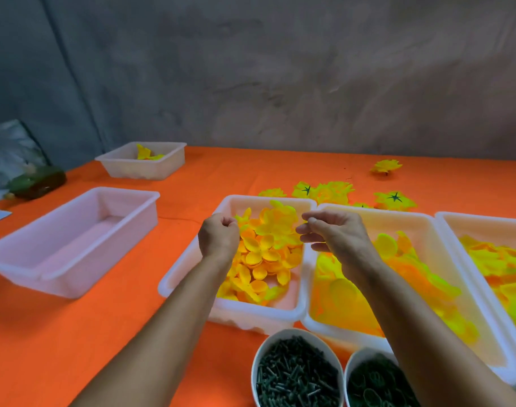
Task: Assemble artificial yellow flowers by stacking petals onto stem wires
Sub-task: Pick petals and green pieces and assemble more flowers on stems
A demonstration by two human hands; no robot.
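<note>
Head view: orange counter (109,327) against grey wall (280,69); left hand (218,235) fisted, right hand (336,230) pinching (contents unclear) over petal tray (189,259).

Single head-worn view, wide-angle, looking forward and down from above the near edge of the orange table (109,333). Faced toward the grey wall (309,77) at the far side. Sat close over both forearms, reaching in from the bottom edge, left hand (218,235) and right hand (336,233) near frame centre above the petal tray (236,314). Caught the bowl of dark stems (296,374) cut off at the bottom edge. Straight lines bowed toward the frame's margins. No second view to share anything with.
</note>
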